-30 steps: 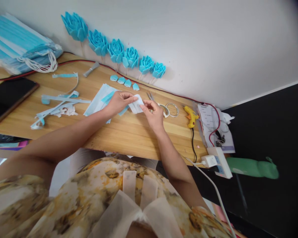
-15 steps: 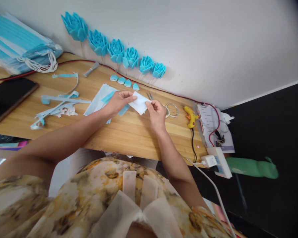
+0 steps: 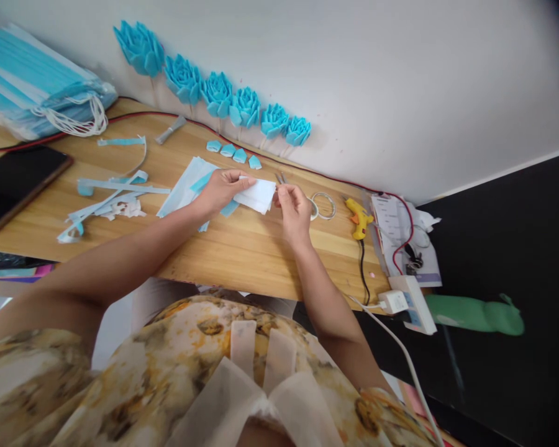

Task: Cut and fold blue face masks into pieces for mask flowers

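Note:
A folded white piece of mask fabric (image 3: 257, 194) is pinched at its left side by my left hand (image 3: 222, 191), thumb on top. My right hand (image 3: 294, 210) is closed at the fabric's right edge; whether its fingertips grip that edge is hard to make out. Under and beside my left hand lies a stack of light-blue and white fabric sheets (image 3: 179, 189). Beyond both hands, several small folded blue petals (image 3: 239, 156) form a row. Scissors (image 3: 282, 178) lie partly hidden behind my right hand, with a tape roll (image 3: 325, 205) to its right.
Several blue fabric flowers (image 3: 217, 95) on sticks lean along the wall. Packed masks (image 3: 32, 74), a phone (image 3: 21, 183) and cut strips (image 3: 116, 186) are at left. A yellow glue gun (image 3: 359, 218), papers, a power strip (image 3: 412, 304) and a green bottle (image 3: 475, 315) are at right.
The white fabric has turned to lie more level and shifted slightly left. My right thumb has come off its face to its right edge. My left hand keeps its pinch.

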`<state>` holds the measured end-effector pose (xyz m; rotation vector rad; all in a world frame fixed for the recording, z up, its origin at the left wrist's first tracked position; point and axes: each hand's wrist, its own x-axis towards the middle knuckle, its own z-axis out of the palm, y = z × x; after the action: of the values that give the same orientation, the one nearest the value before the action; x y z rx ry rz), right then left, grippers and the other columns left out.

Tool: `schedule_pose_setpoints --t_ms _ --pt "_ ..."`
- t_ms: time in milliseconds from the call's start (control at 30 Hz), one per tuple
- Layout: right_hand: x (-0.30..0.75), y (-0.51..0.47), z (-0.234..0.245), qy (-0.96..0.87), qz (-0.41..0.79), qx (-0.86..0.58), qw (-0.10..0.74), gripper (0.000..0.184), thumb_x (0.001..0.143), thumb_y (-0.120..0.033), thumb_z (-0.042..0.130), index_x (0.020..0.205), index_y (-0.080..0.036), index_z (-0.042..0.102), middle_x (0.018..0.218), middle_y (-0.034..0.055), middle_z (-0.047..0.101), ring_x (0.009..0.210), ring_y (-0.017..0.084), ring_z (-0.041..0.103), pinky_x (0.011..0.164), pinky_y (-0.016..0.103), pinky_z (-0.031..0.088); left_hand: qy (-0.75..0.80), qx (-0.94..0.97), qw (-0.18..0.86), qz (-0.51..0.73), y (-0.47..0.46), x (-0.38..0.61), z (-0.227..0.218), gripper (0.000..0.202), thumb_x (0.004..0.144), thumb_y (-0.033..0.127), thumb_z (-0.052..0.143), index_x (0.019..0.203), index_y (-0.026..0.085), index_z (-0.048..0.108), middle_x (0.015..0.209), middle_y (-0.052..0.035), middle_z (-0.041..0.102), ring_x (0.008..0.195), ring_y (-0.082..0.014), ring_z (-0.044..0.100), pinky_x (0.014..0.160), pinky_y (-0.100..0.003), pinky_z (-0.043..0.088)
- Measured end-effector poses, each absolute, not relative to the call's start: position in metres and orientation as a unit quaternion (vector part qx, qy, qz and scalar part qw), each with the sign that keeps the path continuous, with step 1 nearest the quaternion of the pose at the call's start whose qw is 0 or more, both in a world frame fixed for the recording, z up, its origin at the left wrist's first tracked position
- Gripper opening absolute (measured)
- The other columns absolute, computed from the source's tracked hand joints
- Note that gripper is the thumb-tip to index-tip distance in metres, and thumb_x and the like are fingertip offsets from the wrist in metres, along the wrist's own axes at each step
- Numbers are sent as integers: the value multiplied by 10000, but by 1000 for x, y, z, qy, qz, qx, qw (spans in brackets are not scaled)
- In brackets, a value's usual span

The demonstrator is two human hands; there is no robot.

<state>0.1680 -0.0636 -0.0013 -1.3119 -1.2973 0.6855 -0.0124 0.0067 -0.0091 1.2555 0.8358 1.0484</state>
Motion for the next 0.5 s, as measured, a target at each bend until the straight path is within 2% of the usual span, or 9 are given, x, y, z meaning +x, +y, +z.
schedule_pose_setpoints --t_ms 233,500 --pt "167 -62 -3 -546 289 -571 541 292 853 -518 687 885 -239 610 796 -16 651 733 129 601 691 275 491 363 548 605 448 6 -12 -9 340 731 487 817 751 161 726 705 -18 689 612 -124 553 570 -256 406" --pt "166 -63 -3 -553 271 -576 538 263 877 -497 654 861 -242 591 798 -13 645 740 132 602 700 284 500 366 566 596 436 4 -12 -5 355 733 508 801 745 160 729 669 -15 662 599 -124 520 551 -256 377"
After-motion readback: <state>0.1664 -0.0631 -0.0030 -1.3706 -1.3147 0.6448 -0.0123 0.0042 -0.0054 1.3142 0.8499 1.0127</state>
